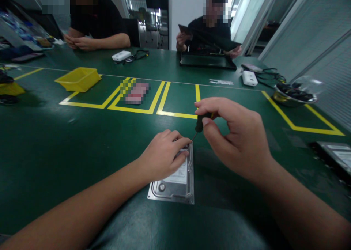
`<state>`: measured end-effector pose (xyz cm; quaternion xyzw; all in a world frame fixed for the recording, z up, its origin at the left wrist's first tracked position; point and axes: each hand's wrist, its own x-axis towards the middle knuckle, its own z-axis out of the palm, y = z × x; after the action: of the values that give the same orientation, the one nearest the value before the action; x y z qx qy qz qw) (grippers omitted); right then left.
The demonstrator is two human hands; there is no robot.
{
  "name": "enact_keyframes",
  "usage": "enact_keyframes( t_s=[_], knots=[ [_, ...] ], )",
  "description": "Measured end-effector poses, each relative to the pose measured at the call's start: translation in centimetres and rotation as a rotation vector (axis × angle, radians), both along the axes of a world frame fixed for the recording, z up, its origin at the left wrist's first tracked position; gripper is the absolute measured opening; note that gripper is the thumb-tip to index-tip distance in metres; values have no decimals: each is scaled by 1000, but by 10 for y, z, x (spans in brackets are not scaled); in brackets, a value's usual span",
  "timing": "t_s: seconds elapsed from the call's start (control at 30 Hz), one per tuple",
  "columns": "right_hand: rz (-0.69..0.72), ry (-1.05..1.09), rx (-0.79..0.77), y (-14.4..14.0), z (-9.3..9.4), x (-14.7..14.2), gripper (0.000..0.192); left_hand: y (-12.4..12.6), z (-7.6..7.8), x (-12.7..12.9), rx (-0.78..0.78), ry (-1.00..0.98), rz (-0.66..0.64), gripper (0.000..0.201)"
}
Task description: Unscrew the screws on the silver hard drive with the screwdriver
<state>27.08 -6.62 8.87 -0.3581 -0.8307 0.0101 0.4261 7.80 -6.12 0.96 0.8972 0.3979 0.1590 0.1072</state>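
Right hand (238, 140) is being closed around the dark handle of a small screwdriver (201, 122), pinched between thumb and fingertips, and its thin shaft is being angled down toward the far right corner of a flat silver metal hard drive with a white label (175, 184). Left hand (164, 155) is being pressed palm-down on the drive's far half, fingers curled over it so that it is being held steady; nothing is being gripped inside that hand. The drive is lying flat on the dark green counter (68, 144), just in front of the person, between both forearms. Its lid is being kept in place and the near corners look undisturbed, so the work appears to be at an early stage, though whether the far-corner screw is being loosened or tightened cannot be told. A yellow plastic bin (78, 79) is sitting well apart, beyond the yellow floor-tape boxes, near two other seated people
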Motion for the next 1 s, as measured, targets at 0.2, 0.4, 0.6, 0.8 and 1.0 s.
enact_keyframes(
  t_s=[0.2,0.4,0.6,0.8,1.0],
  knots=[
    [7,-10,3,0,0,-1,20,0,-1,0,0,-1,-2,31],
    [10,-7,-6,0,0,0,21,0,0,1,-8,1,-7,30],
    [6,-8,-7,0,0,-1,21,0,0,0,-6,1,-7,30],
    [7,-8,-20,0,0,0,20,0,-1,0,-1,-9,-6,30],
    [12,-8,-19,1,-2,-1,21,0,0,0,2,-9,-9,31]
  ],
)
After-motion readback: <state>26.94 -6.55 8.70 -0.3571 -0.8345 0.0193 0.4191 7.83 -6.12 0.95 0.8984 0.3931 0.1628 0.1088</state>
